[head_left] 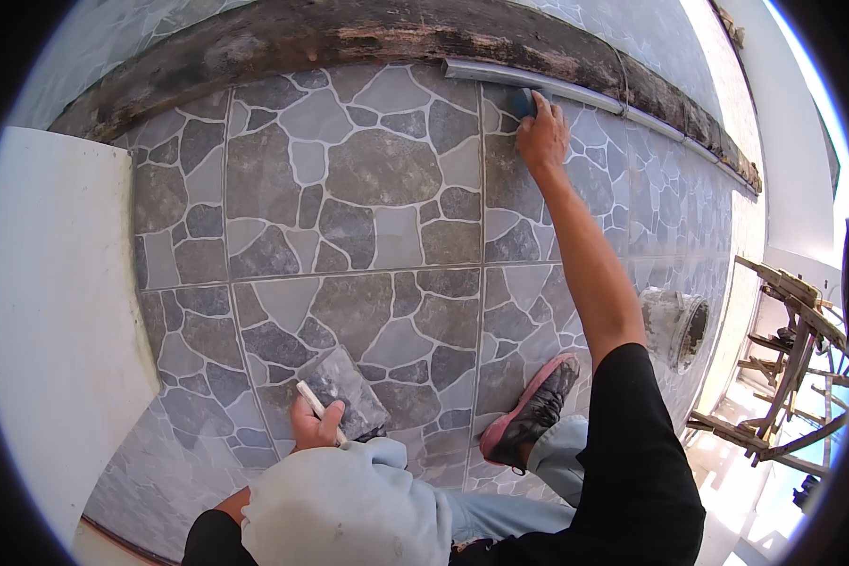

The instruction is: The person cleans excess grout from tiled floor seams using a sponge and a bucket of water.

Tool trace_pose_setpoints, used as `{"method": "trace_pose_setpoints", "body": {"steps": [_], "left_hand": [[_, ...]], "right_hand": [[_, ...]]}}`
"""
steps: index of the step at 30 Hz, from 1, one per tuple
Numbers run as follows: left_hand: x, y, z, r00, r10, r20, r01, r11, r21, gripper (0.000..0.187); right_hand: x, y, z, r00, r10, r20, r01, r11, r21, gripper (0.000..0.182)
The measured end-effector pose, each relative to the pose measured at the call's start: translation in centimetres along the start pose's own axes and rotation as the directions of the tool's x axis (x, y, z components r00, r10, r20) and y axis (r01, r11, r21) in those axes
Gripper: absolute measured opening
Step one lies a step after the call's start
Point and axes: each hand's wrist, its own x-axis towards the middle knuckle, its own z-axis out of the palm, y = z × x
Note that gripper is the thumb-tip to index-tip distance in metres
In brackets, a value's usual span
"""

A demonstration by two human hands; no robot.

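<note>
Grey stone-pattern ceramic tiles (377, 170) with pale grout lines fill most of the frame, bent by the fisheye lens, and the black round edge of the lens cuts off all four corners. At upper centre the right hand (541, 137) is stretched far out on a bare arm, its fingers folded down over a small dark blue sponge-like block (523, 102). Only one end of the block shows past the knuckles, so its full shape cannot be made out. It presses on the tile just below a thin pale grey strip (538, 85) that runs along a dark weathered wooden beam (349, 33) across the top.

At lower centre the left hand (313, 426) is closed around the white handle (316, 406) of a flat grey cement-crusted trowel blade (349, 389). The blade rests flat on the tiles and the handle's lower part is buried in the fist. The wrist is hidden behind a bent knee in pale grey trousers (349, 509).

A worn black and pink sneaker (533, 410) stands on the tiles at lower right of centre, its heel covered by the trouser leg. Further right a mortar-smeared bucket (674, 325) is partly hidden by the black sleeve (632, 453). A plain white wall panel (47, 311) fills the left side. Rough wooden scaffolding (788, 358) at the right edge is clipped by the lens rim.

No brand, label or writing can be read anywhere.
</note>
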Motion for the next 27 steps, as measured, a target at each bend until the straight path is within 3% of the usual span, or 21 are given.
{"method": "trace_pose_setpoints", "body": {"steps": [2,3,4,5,7,11,13,15,17,19,20,21,22,23,24,25,26,27], "left_hand": [[0.5,0.4,-0.4,1.000,-0.003,0.013,0.003,1.000,-0.003,0.032],[0.3,0.4,-0.4,1.000,-0.003,0.019,0.003,1.000,-0.004,0.033],[0.3,0.3,-0.1,1.000,0.001,0.024,0.000,1.000,-0.010,0.034],[0.4,0.3,0.0,1.000,0.004,0.021,-0.003,1.000,-0.017,0.034],[0.4,0.2,0.3,0.999,0.036,-0.001,-0.036,0.998,-0.048,0.033],[0.2,-0.1,-0.4,0.999,-0.032,0.039,0.032,0.999,-0.002,0.030],[0.3,0.0,-0.4,0.999,-0.007,0.045,0.007,1.000,0.002,0.027],[0.3,0.0,-0.8,0.999,0.000,0.044,-0.001,1.000,0.024,0.025],[0.2,-0.3,-0.8,0.999,-0.030,0.045,0.027,0.998,0.053,0.024],[0.1,0.0,-0.5,1.000,-0.005,0.019,0.004,0.998,0.061,0.024],[0.2,0.3,-0.5,1.000,0.016,0.023,-0.018,0.996,0.085,0.025],[0.3,0.4,-0.5,1.000,0.014,0.009,-0.015,0.996,0.092,0.025],[0.2,0.3,-0.5,1.000,-0.011,0.016,0.010,0.997,0.079,0.026],[0.1,0.3,-0.5,0.999,-0.040,0.031,0.038,0.997,0.071,0.027],[0.1,0.4,-0.4,0.999,-0.025,0.030,0.023,0.998,0.057,0.028],[0.2,0.3,-0.3,0.999,-0.023,0.030,0.020,0.997,0.071,0.028],[0.2,0.2,-0.2,0.999,-0.019,0.029,0.017,0.998,0.062,0.029],[0.1,0.1,-0.4,0.999,-0.017,0.034,0.016,0.999,0.052,0.030]], "right_hand": [[-1.9,-3.9,-0.3,0.988,-0.142,0.069,0.139,0.989,0.040,0.050],[-4.0,-5.7,-1.6,0.948,-0.293,0.127,0.270,0.948,0.171,0.051],[-6.2,-7.5,-3.3,0.907,-0.350,0.236,0.288,0.922,0.260,0.052],[-6.5,-7.7,-4.2,0.905,-0.356,0.234,0.295,0.920,0.259,0.052],[-6.8,-7.1,-5.6,0.737,-0.590,0.330,0.450,0.792,0.412,0.052],[1.3,-3.3,0.4,0.939,-0.326,0.108,0.304,0.936,0.177,0.051],[2.0,-3.3,0.8,0.939,-0.328,0.105,0.305,0.934,0.184,0.049],[-1.0,-5.2,-1.8,0.935,-0.294,0.201,0.248,0.942,0.225,0.043],[-9.3,-6.3,-6.0,0.879,-0.388,0.276,0.297,0.900,0.319,0.039],[-18.9,-5.5,-11.6,0.720,-0.559,0.412,0.365,0.809,0.461,0.043],[-21.7,-5.1,-14.3,0.581,-0.645,0.495,0.340,0.746,0.573,0.045],[-22.4,-4.3,-15.4,0.596,-0.639,0.486,0.338,0.749,0.570,0.046],[-22.5,-3.3,-16.0,0.611,-0.631,0.478,0.333,0.752,0.568,0.046],[-21.7,-2.2,-15.6,0.715,-0.489,0.499,0.282,0.856,0.434,0.047],[-20.9,-1.5,-13.9,0.865,-0.269,0.424,0.149,0.944,0.295,0.047],[-19.7,-1.9,-11.8,0.947,-0.029,0.319,-0.043,0.975,0.216,0.046],[-18.5,-3.0,-9.5,0.947,0.189,0.260,-0.233,0.961,0.149,0.048],[-17.6,-6.2,-7.9,0.958,0.185,0.221,-0.224,0.960,0.169,0.050]]}}
